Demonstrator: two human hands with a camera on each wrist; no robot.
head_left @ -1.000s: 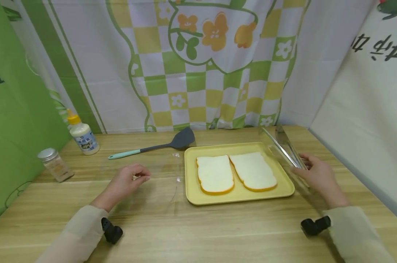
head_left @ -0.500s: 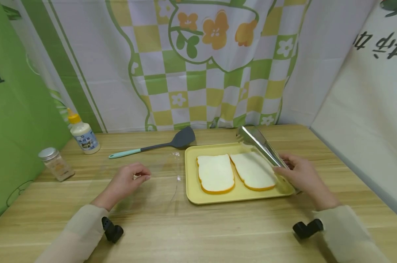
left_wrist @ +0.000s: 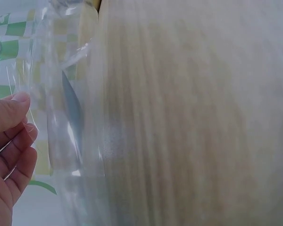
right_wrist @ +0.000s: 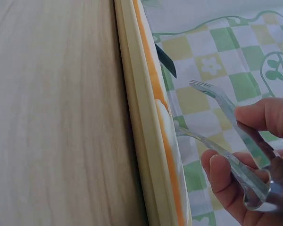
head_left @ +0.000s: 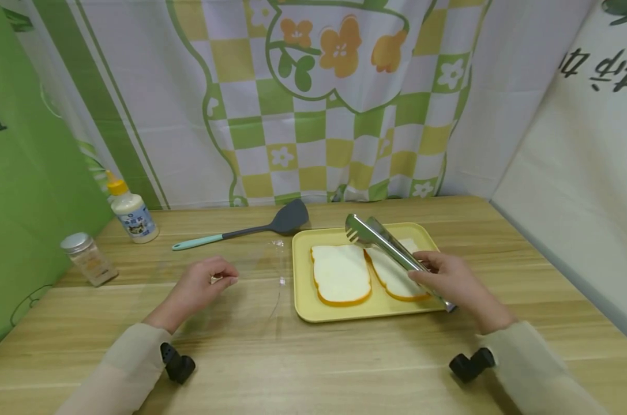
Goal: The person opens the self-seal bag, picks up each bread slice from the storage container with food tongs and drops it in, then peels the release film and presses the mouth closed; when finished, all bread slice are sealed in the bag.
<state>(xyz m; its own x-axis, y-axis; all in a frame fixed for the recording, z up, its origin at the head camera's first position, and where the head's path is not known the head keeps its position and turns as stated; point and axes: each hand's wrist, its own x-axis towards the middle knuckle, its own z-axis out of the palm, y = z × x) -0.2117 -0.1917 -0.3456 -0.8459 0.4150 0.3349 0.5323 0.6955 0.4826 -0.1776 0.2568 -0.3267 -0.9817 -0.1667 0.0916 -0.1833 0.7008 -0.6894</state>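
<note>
My right hand (head_left: 445,279) grips metal tongs (head_left: 391,248) between thumb and fingers. Their arms are spread above the right bread slice (head_left: 386,282), and their scalloped tips point toward the back of the tray near the left bread slice (head_left: 341,276). Nothing is between the tips. Both white slices with orange crusts lie side by side on a yellow tray (head_left: 313,316). On the left, my left hand (head_left: 201,285) pinches the edge of a clear plastic bag (head_left: 258,305). In the left wrist view, thumb and forefinger hold the plastic's edge (left_wrist: 75,141).
Behind the bag lies a spatula (head_left: 240,232) with a mint handle and dark blade, its blade close to the tray. A yellow-capped squeeze bottle (head_left: 135,219) and a metal-lidded jar (head_left: 90,262) stand at the left. A patterned curtain (head_left: 313,161) hangs behind the table (head_left: 303,369).
My right hand has carried the tongs leftward from beside the tray to over the right bread slice. The left hand stays in place, still pinching the plastic bag.
</note>
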